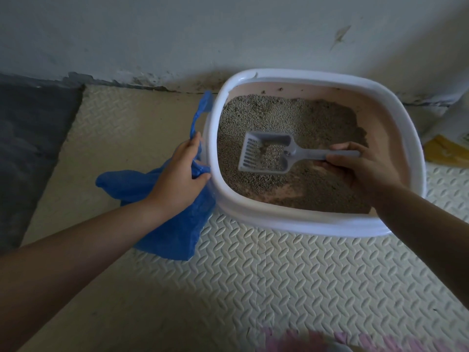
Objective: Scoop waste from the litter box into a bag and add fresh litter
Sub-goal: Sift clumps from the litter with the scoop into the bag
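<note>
A person's right hand (360, 166) grips a grey scoop (269, 154) lying on the litter (291, 118) inside the white litter box (317, 224), while the left hand (180, 179) clutches a blue bag (175, 235) beside it on the floor mat (279, 288).

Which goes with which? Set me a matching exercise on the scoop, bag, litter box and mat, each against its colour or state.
1. scoop
2. bag
3. litter box
4. mat

a. cream, ridged, under the box
b. blue, gripped by the left hand
c. grey, held by the right hand
d. white rim, holds litter

Pairs: 1-c, 2-b, 3-d, 4-a
</note>
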### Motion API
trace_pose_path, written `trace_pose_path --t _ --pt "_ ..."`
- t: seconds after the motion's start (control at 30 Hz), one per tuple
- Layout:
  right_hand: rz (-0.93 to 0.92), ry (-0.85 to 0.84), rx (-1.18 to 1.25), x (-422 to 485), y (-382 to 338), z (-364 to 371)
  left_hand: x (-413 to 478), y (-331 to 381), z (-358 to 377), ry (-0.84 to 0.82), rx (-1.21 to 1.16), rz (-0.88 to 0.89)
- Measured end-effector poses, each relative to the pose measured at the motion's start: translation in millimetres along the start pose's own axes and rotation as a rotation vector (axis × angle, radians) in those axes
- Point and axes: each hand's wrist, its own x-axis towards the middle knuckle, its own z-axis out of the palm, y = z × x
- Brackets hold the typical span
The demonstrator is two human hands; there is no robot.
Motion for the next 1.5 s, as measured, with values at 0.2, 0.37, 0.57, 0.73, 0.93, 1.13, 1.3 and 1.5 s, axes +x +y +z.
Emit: trace_pose_path --t 0.2,0.37,0.57,0.73,0.93,1.13,1.3,1.5 --pt "0.001 -0.021 0.033 0 -2 4 1 0 0 0.001 0.012 -0.004" --pt "-0.003 -0.035 0.032 -2 -3 7 1 -1 -5 0.026 -0.019 -0.009" --pt "-0.009 -0.088 0.030 -4 -7 19 0 1 -19 0.086 -0.026 0.003" --pt "-0.001 -0.168 0.060 -6 -13 39 -10 -2 -44 0.155 -0.047 -0.033" --pt "0.000 -0.275 0.004 -15 -25 76 -30 -17 -86 0.240 -0.140 -0.092" --pt "-0.004 -0.372 -0.126 -28 -32 119 -57 -32 -115 0.310 -0.162 -0.132" --pt "-0.021 -0.449 -0.234 -26 -22 148 -82 -38 -119 0.334 -0.202 -0.167" --pt "-0.134 -0.522 -0.477 -23 -7 171 -90 -53 -122 0.370 -0.234 -0.197"
